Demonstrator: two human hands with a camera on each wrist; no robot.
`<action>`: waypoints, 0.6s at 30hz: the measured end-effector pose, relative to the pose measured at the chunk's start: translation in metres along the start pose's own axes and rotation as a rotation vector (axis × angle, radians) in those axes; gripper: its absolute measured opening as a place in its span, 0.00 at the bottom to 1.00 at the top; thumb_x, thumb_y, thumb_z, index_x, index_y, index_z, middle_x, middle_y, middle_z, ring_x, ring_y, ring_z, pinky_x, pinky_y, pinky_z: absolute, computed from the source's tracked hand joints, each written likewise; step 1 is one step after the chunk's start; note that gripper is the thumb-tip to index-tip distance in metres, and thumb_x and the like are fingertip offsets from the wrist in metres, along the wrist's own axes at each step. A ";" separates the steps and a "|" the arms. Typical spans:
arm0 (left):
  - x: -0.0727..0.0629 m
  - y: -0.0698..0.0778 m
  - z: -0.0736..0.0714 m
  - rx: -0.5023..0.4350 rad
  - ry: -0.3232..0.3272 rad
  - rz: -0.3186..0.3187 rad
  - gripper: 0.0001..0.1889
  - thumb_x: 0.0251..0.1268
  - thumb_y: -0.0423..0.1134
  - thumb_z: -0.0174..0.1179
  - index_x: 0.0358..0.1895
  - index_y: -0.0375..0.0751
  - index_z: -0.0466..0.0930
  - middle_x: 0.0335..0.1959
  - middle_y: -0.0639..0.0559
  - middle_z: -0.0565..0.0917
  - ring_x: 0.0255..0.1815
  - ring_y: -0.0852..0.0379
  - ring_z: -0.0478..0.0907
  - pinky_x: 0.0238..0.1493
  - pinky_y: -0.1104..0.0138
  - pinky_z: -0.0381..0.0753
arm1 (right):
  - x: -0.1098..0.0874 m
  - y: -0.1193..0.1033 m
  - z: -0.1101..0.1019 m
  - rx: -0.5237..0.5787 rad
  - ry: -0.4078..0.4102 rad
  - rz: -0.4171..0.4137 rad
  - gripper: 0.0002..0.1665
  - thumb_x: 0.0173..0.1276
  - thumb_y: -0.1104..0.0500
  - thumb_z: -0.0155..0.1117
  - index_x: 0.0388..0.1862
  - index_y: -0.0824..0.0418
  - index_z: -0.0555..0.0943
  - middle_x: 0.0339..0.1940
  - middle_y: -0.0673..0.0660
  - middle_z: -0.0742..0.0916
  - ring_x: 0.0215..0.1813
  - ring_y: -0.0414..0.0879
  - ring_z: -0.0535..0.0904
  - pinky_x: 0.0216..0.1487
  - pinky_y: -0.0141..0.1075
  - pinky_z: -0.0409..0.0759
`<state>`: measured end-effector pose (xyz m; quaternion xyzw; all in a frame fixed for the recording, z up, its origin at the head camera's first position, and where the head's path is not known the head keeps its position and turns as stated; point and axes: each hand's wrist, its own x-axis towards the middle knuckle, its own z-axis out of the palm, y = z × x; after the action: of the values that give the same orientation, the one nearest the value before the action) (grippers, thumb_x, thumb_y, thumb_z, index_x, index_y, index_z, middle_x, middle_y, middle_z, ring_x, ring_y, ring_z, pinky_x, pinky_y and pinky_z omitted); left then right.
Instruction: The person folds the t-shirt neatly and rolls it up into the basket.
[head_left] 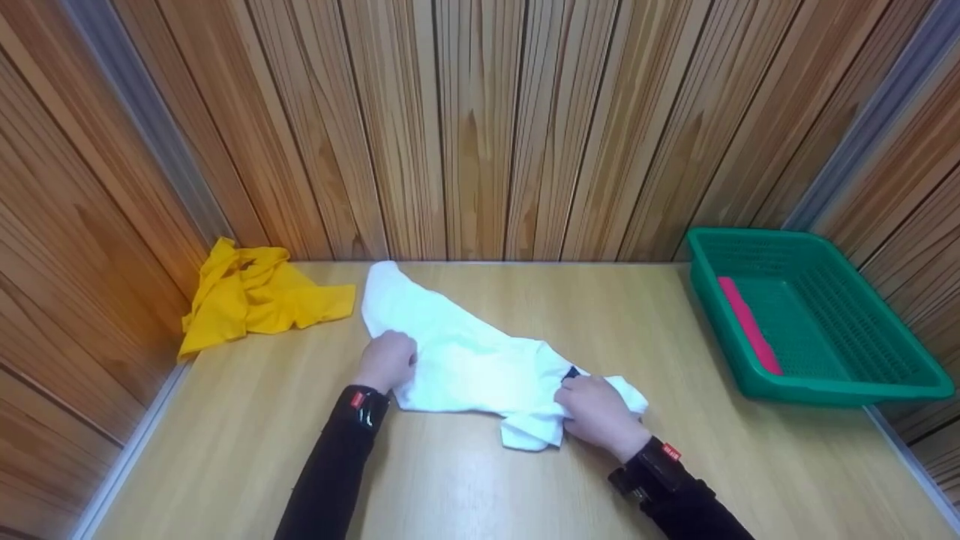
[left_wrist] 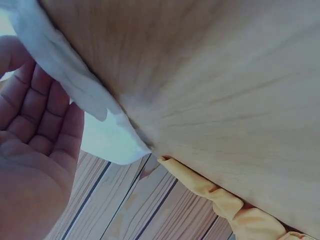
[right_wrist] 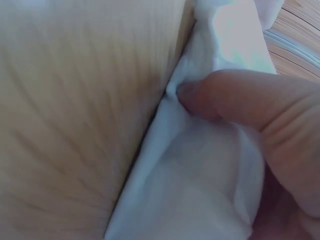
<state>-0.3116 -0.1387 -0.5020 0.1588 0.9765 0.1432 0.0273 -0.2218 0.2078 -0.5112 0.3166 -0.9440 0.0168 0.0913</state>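
A white T-shirt (head_left: 480, 367) lies folded lengthwise on the table, its hem end toward the back left and a sleeve (head_left: 531, 433) sticking out at the front. My left hand (head_left: 388, 361) pinches its left edge; in the left wrist view, curled fingers (left_wrist: 42, 102) meet the white cloth (left_wrist: 65, 67), though the fingertips are partly hidden. At the neck end, beside a small dark patch, my right hand (head_left: 600, 412) grips the fabric. The right wrist view has the thumb (right_wrist: 225, 97) pressing on the shirt (right_wrist: 195, 180), with the other fingers mostly hidden behind it.
At the back left a crumpled yellow cloth (head_left: 262, 296) lies against the wooden wall (head_left: 480, 135). On the right stands a green plastic basket (head_left: 817, 394) holding a folded pink-red item (head_left: 750, 326). Wood panels also close in both sides of the table (head_left: 465, 487).
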 end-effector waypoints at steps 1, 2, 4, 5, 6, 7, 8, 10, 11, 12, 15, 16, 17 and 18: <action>0.000 0.000 0.000 0.002 -0.011 -0.004 0.07 0.52 0.26 0.66 0.23 0.40 0.80 0.22 0.51 0.74 0.30 0.50 0.72 0.42 0.57 0.74 | 0.000 0.000 -0.001 -0.002 -0.010 0.002 0.10 0.49 0.62 0.74 0.25 0.58 0.79 0.26 0.51 0.79 0.30 0.48 0.75 0.36 0.44 0.74; 0.000 0.000 0.000 -0.001 -0.024 -0.012 0.06 0.52 0.27 0.66 0.24 0.40 0.79 0.22 0.51 0.74 0.30 0.50 0.71 0.41 0.58 0.74 | 0.000 0.001 -0.001 -0.001 -0.018 0.005 0.10 0.50 0.62 0.74 0.25 0.58 0.79 0.25 0.51 0.79 0.29 0.48 0.74 0.36 0.43 0.73; -0.001 -0.001 0.000 -0.023 -0.036 -0.027 0.06 0.52 0.28 0.66 0.24 0.39 0.79 0.22 0.51 0.74 0.30 0.51 0.71 0.40 0.58 0.73 | -0.001 0.003 -0.002 0.004 -0.026 0.011 0.11 0.51 0.61 0.75 0.26 0.58 0.78 0.25 0.50 0.79 0.28 0.47 0.73 0.35 0.43 0.73; -0.002 -0.001 0.000 -0.041 -0.038 -0.037 0.06 0.52 0.29 0.66 0.24 0.39 0.79 0.21 0.51 0.74 0.29 0.51 0.71 0.39 0.59 0.72 | -0.002 0.005 -0.003 0.004 -0.024 0.015 0.12 0.51 0.60 0.75 0.26 0.57 0.78 0.25 0.50 0.79 0.28 0.47 0.73 0.35 0.43 0.73; -0.003 -0.001 -0.001 -0.059 -0.035 -0.042 0.06 0.53 0.29 0.66 0.24 0.40 0.79 0.21 0.51 0.74 0.28 0.51 0.71 0.38 0.59 0.72 | -0.002 0.007 -0.004 0.009 -0.018 0.020 0.12 0.51 0.60 0.75 0.27 0.57 0.77 0.25 0.50 0.78 0.28 0.47 0.72 0.35 0.43 0.74; -0.004 -0.002 -0.003 -0.074 -0.023 -0.040 0.06 0.53 0.30 0.66 0.24 0.41 0.78 0.20 0.51 0.74 0.28 0.52 0.71 0.37 0.59 0.72 | -0.003 0.010 -0.007 0.018 -0.008 0.031 0.13 0.50 0.60 0.75 0.27 0.57 0.77 0.25 0.49 0.78 0.28 0.46 0.72 0.35 0.43 0.74; -0.005 -0.002 -0.005 -0.090 -0.008 -0.033 0.07 0.54 0.30 0.65 0.23 0.42 0.78 0.20 0.52 0.74 0.27 0.52 0.71 0.36 0.60 0.72 | -0.004 0.013 -0.009 0.026 0.014 0.036 0.13 0.50 0.60 0.76 0.27 0.56 0.77 0.24 0.49 0.77 0.27 0.46 0.72 0.35 0.44 0.74; -0.008 -0.002 -0.014 -0.137 0.029 -0.031 0.07 0.55 0.31 0.65 0.24 0.44 0.78 0.21 0.53 0.75 0.27 0.53 0.72 0.36 0.60 0.73 | -0.003 0.018 -0.019 0.048 0.056 0.062 0.13 0.50 0.59 0.77 0.29 0.56 0.78 0.24 0.48 0.79 0.28 0.46 0.74 0.36 0.43 0.75; -0.009 -0.001 -0.021 -0.160 0.052 -0.026 0.07 0.56 0.32 0.65 0.25 0.44 0.79 0.21 0.54 0.76 0.27 0.53 0.73 0.36 0.60 0.73 | -0.002 0.021 -0.025 0.058 0.078 0.074 0.13 0.50 0.59 0.77 0.30 0.57 0.80 0.25 0.49 0.80 0.29 0.47 0.75 0.37 0.44 0.76; -0.010 0.001 -0.028 -0.179 0.078 -0.018 0.06 0.57 0.32 0.65 0.26 0.45 0.79 0.22 0.54 0.77 0.28 0.54 0.73 0.37 0.60 0.74 | 0.000 0.024 -0.033 0.070 0.098 0.090 0.13 0.50 0.59 0.78 0.31 0.57 0.81 0.25 0.49 0.81 0.29 0.47 0.76 0.37 0.44 0.77; -0.015 0.006 -0.057 -0.244 0.147 0.000 0.03 0.59 0.34 0.66 0.31 0.45 0.81 0.26 0.54 0.79 0.31 0.53 0.75 0.40 0.60 0.76 | 0.008 0.034 -0.058 0.099 0.182 0.113 0.14 0.50 0.61 0.79 0.33 0.60 0.83 0.28 0.52 0.85 0.31 0.49 0.80 0.41 0.47 0.79; -0.017 0.008 -0.068 -0.257 0.174 0.012 0.03 0.59 0.34 0.65 0.32 0.44 0.81 0.27 0.53 0.79 0.32 0.52 0.75 0.41 0.59 0.76 | 0.011 0.038 -0.067 0.104 0.213 0.118 0.15 0.49 0.61 0.79 0.34 0.61 0.83 0.28 0.54 0.85 0.32 0.51 0.80 0.43 0.49 0.79; -0.019 0.010 -0.079 -0.267 0.202 0.026 0.02 0.59 0.34 0.65 0.32 0.44 0.81 0.29 0.52 0.80 0.33 0.51 0.75 0.41 0.58 0.76 | 0.014 0.042 -0.075 0.106 0.252 0.113 0.15 0.48 0.63 0.79 0.33 0.62 0.82 0.29 0.55 0.85 0.32 0.52 0.81 0.44 0.50 0.79; -0.020 0.012 -0.090 -0.273 0.237 0.046 0.02 0.59 0.34 0.65 0.33 0.43 0.81 0.29 0.51 0.81 0.33 0.50 0.75 0.42 0.58 0.77 | 0.017 0.046 -0.083 0.111 0.291 0.111 0.15 0.47 0.65 0.79 0.33 0.62 0.82 0.29 0.56 0.85 0.33 0.53 0.81 0.45 0.52 0.79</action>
<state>-0.2978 -0.1581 -0.4125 0.1580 0.9405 0.2926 -0.0701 -0.2491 0.2423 -0.4253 0.2626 -0.9345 0.1198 0.2082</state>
